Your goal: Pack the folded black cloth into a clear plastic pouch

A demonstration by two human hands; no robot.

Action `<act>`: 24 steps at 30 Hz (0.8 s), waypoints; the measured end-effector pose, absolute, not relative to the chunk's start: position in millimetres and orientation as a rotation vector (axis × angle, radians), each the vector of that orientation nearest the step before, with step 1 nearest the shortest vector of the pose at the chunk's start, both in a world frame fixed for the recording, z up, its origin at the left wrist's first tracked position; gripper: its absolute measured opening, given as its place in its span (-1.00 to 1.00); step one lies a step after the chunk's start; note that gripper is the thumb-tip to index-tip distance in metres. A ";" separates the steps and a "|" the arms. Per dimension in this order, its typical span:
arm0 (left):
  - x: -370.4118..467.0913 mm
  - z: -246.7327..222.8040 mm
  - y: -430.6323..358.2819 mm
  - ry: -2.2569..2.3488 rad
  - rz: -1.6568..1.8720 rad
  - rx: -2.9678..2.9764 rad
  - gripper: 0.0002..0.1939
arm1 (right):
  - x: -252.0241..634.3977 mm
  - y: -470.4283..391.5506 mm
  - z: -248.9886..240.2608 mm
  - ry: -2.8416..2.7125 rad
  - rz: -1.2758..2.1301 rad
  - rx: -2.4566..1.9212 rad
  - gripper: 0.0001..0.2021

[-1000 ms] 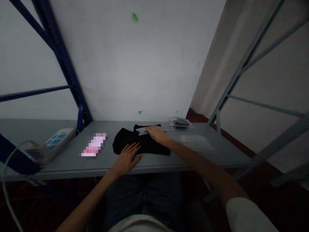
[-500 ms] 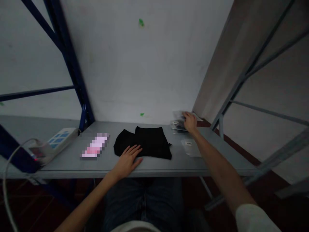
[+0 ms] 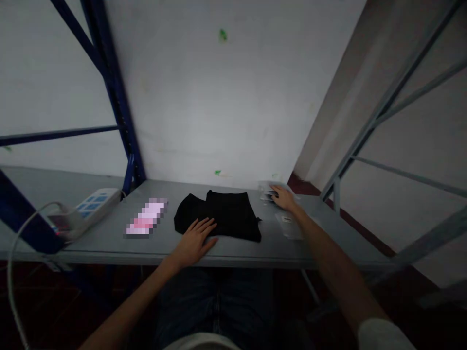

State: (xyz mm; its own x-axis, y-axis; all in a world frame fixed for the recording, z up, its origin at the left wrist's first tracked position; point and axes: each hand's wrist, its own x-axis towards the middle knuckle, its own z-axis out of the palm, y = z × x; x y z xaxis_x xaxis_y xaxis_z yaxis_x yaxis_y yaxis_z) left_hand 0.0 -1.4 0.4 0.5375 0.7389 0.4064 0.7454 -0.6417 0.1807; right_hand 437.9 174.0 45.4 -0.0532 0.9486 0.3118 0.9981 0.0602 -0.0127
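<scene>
A folded black garment [image 3: 222,221] lies in the middle of the grey shelf [image 3: 109,238]. My left hand [image 3: 195,238] rests flat on its near left corner, fingers spread. My right hand [image 3: 283,198] reaches to the back right and lies on a small stack of clear packets [image 3: 267,190] near the wall. I cannot tell whether its fingers grip a packet. One more clear bag with a small label [image 3: 289,224] lies flat between the stack and the shelf's front edge, partly under my forearm.
A white power strip [image 3: 93,206] with a cable [image 3: 14,253] sits at the left end. A blurred pink patch [image 3: 147,222] lies left of the garment. Blue rack posts [image 3: 120,121] stand at the back left, grey rack bars [image 3: 365,131] at the right.
My right hand left the garment, carried a pale packet to the back-right stack, and now lies lower on that stack. My left hand stayed on the garment.
</scene>
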 end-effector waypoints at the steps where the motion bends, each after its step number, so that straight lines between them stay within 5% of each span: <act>1: 0.2 0.6 -1.4 -1.324 -0.711 -2.742 -0.46 | 437.9 173.4 42.8 -2.108 -0.290 -1.991 -0.37; 20: 0.5 10.7 -3.7 -1.381 -0.670 -2.760 -0.51 | 444.8 176.6 29.9 -2.204 -0.115 -2.087 -0.28; 24: -0.6 35.0 13.8 -1.400 -0.796 -2.725 -0.57 | 437.1 166.6 31.2 -2.053 -0.286 -2.001 -0.20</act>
State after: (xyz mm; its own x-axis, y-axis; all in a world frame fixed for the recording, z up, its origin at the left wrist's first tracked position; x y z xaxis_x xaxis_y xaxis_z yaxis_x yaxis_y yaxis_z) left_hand -0.6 13.8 35.0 0.4824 0.7675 0.4222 0.7554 -0.6085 0.2430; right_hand 437.1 166.6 31.2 -0.0178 0.9477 0.3186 0.9987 0.0322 -0.0398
